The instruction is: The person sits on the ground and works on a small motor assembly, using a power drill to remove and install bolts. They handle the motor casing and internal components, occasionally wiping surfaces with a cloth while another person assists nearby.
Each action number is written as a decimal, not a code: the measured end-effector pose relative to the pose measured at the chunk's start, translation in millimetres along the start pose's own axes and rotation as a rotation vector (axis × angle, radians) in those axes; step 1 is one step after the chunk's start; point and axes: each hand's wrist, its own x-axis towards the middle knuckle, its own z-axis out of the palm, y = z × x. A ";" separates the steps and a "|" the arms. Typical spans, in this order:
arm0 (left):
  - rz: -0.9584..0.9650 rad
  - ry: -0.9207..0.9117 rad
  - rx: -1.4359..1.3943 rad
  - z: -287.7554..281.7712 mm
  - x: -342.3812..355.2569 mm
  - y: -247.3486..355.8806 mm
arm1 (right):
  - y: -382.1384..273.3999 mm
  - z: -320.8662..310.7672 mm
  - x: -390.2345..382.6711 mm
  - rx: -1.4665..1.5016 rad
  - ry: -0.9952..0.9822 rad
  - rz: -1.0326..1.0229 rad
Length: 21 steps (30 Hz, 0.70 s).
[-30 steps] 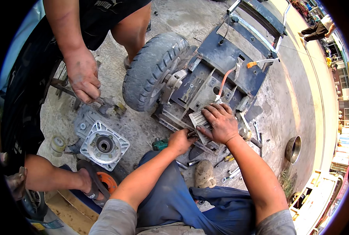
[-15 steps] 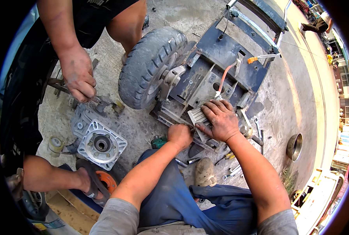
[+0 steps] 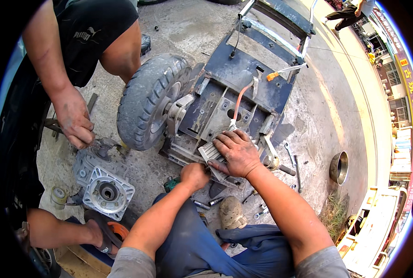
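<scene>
Silver ribbed block [image 3: 209, 151] was still steadied, apparently, by spread right hand [image 3: 234, 155]; left hand [image 3: 195, 177] was curled tighter, contents hidden.

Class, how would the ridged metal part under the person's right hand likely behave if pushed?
The ridged metal part would probably stay stiff, since its ridges look straight and metallic. Those ridges may give the right hand some grip. Its flat, angular shape suggests sliding rather than rolling.

Soft shade covers the concrete ground [image 3: 315, 143]; sunlit pavement [image 3: 351, 58] glares at two o'clock; fisheye edges bend.
</scene>
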 end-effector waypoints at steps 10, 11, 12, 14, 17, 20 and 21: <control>0.082 0.257 0.050 10.2 -6.5 5.6 | 6.1 4.6 0.1 0.015 0.045 -0.036; 0.191 0.122 0.079 3.2 -1.4 -9.5 | 5.2 4.3 0.6 0.029 0.042 -0.032; 0.147 -0.214 -0.351 -4.0 8.4 -21.9 | 4.7 3.7 1.3 0.043 0.039 -0.029; 0.055 -0.550 -0.740 -29.9 18.6 -13.0 | 3.2 3.8 0.9 0.055 0.039 -0.025; -0.014 -0.420 -0.863 -7.8 6.6 -25.7 | -0.1 4.5 2.7 0.044 0.042 -0.024; -0.027 -0.304 -0.877 10.8 -16.0 -30.1 | 3.0 -0.3 -0.7 0.011 0.012 -0.010; -0.099 -0.350 -0.693 0.7 -19.7 -24.0 | 4.6 -0.8 -3.9 0.000 0.010 0.006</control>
